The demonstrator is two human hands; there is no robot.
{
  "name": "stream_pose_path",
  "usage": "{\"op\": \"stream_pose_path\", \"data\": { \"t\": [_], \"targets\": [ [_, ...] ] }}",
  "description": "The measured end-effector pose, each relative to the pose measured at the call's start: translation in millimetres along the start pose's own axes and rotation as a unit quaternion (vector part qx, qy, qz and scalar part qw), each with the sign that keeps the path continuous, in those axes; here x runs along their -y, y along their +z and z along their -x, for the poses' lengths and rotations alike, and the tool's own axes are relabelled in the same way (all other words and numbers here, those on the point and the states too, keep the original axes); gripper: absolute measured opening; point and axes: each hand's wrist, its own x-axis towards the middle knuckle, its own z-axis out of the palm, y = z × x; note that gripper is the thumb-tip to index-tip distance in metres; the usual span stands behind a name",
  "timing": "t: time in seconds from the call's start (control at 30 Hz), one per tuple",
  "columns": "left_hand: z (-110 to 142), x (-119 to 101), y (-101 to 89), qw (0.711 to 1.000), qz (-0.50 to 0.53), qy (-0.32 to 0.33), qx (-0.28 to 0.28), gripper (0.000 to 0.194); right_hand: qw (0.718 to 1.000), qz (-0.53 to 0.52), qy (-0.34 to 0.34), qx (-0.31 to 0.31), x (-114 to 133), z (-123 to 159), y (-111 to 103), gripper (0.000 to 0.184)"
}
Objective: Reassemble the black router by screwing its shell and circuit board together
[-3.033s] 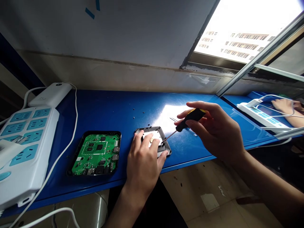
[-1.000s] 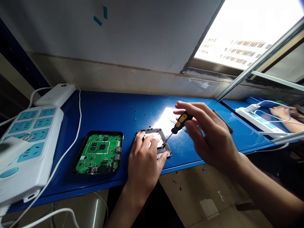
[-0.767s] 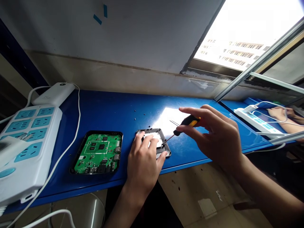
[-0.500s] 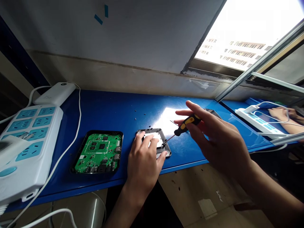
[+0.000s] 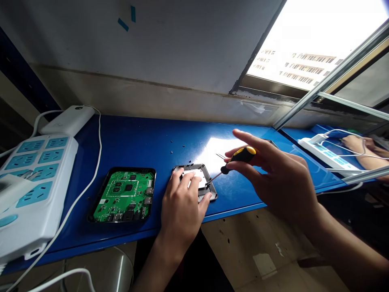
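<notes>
Beneath my left hand [image 5: 184, 198] is a grey plastic cover [image 5: 212, 190] with a white plate [image 5: 199, 181] inside it. The fingers of that hand are spread flat over the cover and press it to the table. My right hand [image 5: 273, 174] grips a screwdriver [image 5: 243, 156] with a black and yellow handle. Its thin shaft slants down to the left, and its tip meets the right side of the cover, beside the white plate. To the left lies a black case [image 5: 155, 178] holding a green circuit board [image 5: 121, 194].
Several small dark screws [image 5: 172, 152] lie behind the cover on the blue table [image 5: 139, 138]. A large power strip [image 5: 42, 182] and white cables take up the left end. Past a metal frame [image 5: 299, 105] at right are another person's hands [image 5: 354, 144] and a white power strip [image 5: 326, 152].
The screwdriver handle has turned in my right fingers, showing more yellow at its end. Its tip stays at the same spot on the cover. My left hand keeps its place; the view shifts slightly.
</notes>
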Motion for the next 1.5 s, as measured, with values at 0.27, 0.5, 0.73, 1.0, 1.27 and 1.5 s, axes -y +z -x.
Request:
{"op": "stream_pose_path", "data": {
  "t": [0.27, 0.5, 0.73, 1.0, 1.27, 1.5],
  "targets": [
    [0.3, -1.1, -1.9, 1.0, 0.003, -0.008, 0.007, 0.026, 0.998, -0.032, 0.013, 0.047, -3.3, -7.9, 4.0, 0.041],
    [1.1, 0.1, 0.1, 1.0, 0.002, -0.008, 0.003, 0.028, 0.997, 0.052, -0.02, -0.062, -1.4, -6.3, 8.6, 0.026],
    [0.6, -0.5, -0.8, 1.0, 0.0, -0.013, 0.007, 0.027, 0.998, -0.06, -0.018, 0.027, 0.3, -6.0, 7.5, 0.046],
    [0.3, -0.3, -1.3, 1.0, 0.0, -0.01, 0.003, 0.026, 0.996, 0.025, -0.05, -0.075, -6.1, -9.3, 13.3, 0.019],
    [-0.1, -0.9, -0.2, 1.0, -0.001, -0.012, 0.007, 0.027, 0.998, 0.041, 0.001, -0.05, -4.3, -5.4, 8.3, 0.042],
    [1.0, -1.0, -0.7, 1.0, 0.006, -0.018, 0.015, 0.026, 1.0, -0.009, -0.004, 0.016, -3.5, -3.5, 4.2, 0.04]
  ]
}}
